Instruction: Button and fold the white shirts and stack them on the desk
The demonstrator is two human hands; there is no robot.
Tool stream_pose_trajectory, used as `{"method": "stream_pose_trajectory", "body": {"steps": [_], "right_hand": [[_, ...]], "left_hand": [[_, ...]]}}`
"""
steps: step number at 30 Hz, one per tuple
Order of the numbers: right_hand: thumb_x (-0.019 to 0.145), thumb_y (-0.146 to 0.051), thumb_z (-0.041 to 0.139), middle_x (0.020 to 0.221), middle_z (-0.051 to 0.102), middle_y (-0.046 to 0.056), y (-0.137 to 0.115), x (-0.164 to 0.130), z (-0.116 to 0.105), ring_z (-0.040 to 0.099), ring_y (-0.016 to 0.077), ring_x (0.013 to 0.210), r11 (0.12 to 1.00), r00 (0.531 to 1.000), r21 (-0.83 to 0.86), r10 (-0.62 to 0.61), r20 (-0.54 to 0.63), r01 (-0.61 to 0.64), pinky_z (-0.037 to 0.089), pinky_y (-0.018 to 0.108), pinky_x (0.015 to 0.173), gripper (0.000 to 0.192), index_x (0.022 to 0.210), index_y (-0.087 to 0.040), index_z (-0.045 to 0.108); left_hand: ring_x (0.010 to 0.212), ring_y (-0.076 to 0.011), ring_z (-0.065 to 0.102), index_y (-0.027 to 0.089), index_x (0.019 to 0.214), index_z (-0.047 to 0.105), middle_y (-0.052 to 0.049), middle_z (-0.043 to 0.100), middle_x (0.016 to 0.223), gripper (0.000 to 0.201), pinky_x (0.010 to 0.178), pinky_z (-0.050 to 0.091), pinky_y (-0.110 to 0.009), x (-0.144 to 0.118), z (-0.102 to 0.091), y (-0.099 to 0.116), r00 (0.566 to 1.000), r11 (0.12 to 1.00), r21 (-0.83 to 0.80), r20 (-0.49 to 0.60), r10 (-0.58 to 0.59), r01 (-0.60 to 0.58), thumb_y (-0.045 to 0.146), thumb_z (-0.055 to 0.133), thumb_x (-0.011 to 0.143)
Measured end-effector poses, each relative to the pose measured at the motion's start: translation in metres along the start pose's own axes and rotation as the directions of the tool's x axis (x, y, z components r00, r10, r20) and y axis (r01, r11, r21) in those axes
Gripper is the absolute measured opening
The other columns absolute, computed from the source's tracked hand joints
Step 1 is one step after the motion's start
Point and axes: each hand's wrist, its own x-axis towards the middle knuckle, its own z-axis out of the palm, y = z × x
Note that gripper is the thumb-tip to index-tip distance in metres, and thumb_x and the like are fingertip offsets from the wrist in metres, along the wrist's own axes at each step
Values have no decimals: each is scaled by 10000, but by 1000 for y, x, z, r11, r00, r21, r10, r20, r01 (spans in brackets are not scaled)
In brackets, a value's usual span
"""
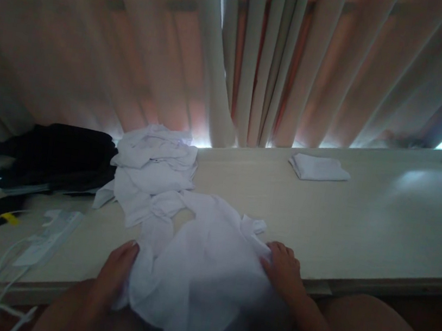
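Hands on the white cloth at the near table edge: our left hand pinches its left edge between thumb and fingers, our right hand lies flat on its right side, fingers loose, pressing it down. Cloth droops over the edge toward our lap. To do it well we judge: keep both edges taut, smooth wrinkles outward. Beyond the left hand, white pile touches the cloth and could snag. Further left: dark clothes, power strip with cables. Far beyond the right hand, folded cloth, well apart.
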Motion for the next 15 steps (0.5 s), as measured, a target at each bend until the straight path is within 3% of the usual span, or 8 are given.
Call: {"method": "stream_pose_trajectory", "body": {"steps": [2, 4, 7, 9, 12, 15], "right_hand": [[894, -306, 473, 1157, 655, 162, -2, -3, -1, 574, 330, 1100, 997, 999, 76, 15, 45, -19, 457, 467, 908, 294, 1065, -158, 661], [915, -332, 429, 1083, 688, 152, -6, -6, -8, 619, 290, 1021, 945, 997, 321, 32, 77, -56, 473, 411, 888, 326, 1051, -148, 661], [895, -455, 486, 1074, 719, 133, -18, -13, -28, 658, 275, 966, 696, 988, 708, 10, 153, -117, 510, 371, 830, 435, 1139, -133, 649], [862, -491, 566, 1119, 719, 121, -30, -22, -46, 658, 282, 1004, 527, 981, 839, -44, 187, -136, 522, 373, 843, 497, 1202, -135, 633], [845, -507, 625, 1134, 718, 111, -55, -44, -70, 664, 284, 1017, 401, 972, 901, -85, 218, -166, 541, 383, 852, 540, 1257, -158, 613], [859, -483, 627, 1186, 699, 126, -78, -73, -75, 657, 294, 1072, 431, 958, 886, -139, 249, -168, 552, 395, 884, 527, 1289, -179, 607]], "left_hand": [[986, -290, 671, 224, 791, 654, -51, 722, 819, 177, 889, 523, -408, -9, 6, -1, 992, 995, 81, 116, 50, -60, 294, 494, 765], [1006, -283, 670, 223, 847, 687, -57, 732, 888, 197, 930, 507, -401, -23, 14, 3, 969, 979, 121, 206, 136, -163, 266, 524, 746], [1070, -277, 644, 228, 933, 713, -82, 724, 1021, 247, 984, 480, -407, -50, 26, 22, 924, 948, -15, 219, 314, -318, 242, 532, 765], [1103, -263, 624, 236, 975, 714, -84, 709, 1096, 270, 1018, 462, -409, -69, 36, 41, 885, 910, -150, 215, 412, -387, 262, 492, 824], [1061, -234, 634, 242, 989, 708, -74, 708, 1096, 288, 977, 491, -366, -95, 51, 71, 835, 877, -297, 300, 461, -377, 331, 447, 908], [1092, -223, 630, 244, 1156, 653, -74, 680, 1209, 322, 965, 497, -334, -116, 65, 95, 801, 852, -476, 411, 436, -220, 398, 498, 919]]}}
